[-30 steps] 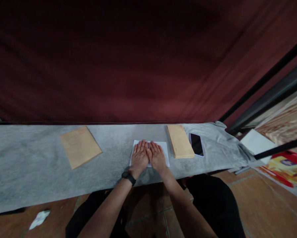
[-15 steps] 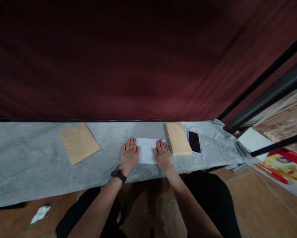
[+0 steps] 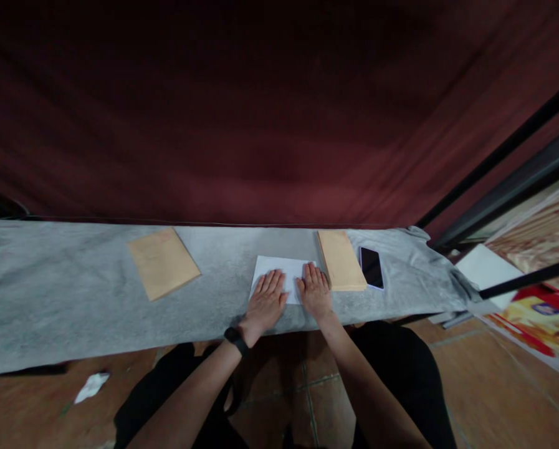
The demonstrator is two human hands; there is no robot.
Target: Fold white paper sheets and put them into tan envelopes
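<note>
A folded sheet of white paper [image 3: 288, 267] lies flat on the grey cloth in front of me. My left hand [image 3: 267, 300] rests palm down on its left part, fingers stretched out, with a dark band on the wrist. Flat on the paper's right side lies my right hand [image 3: 315, 293], its fingers also extended. Just right of that hand is a stack of brown envelopes [image 3: 342, 260]. Farther left, more brown envelopes [image 3: 164, 263] lie at an angle. The paper beneath both palms is hidden.
A phone [image 3: 371, 268] lies right of the stack. Grey cloth [image 3: 73, 280] covers the narrow table, with a dark red curtain [image 3: 260, 156] behind it. Black bars and a red-yellow box [image 3: 545, 321] stand at the right. A crumpled white scrap [image 3: 91, 387] is on the tiled floor.
My left hand has slid inward from the paper's left edge, uncovering its left corner. My right hand stays at the right side. The view has shifted slightly.
</note>
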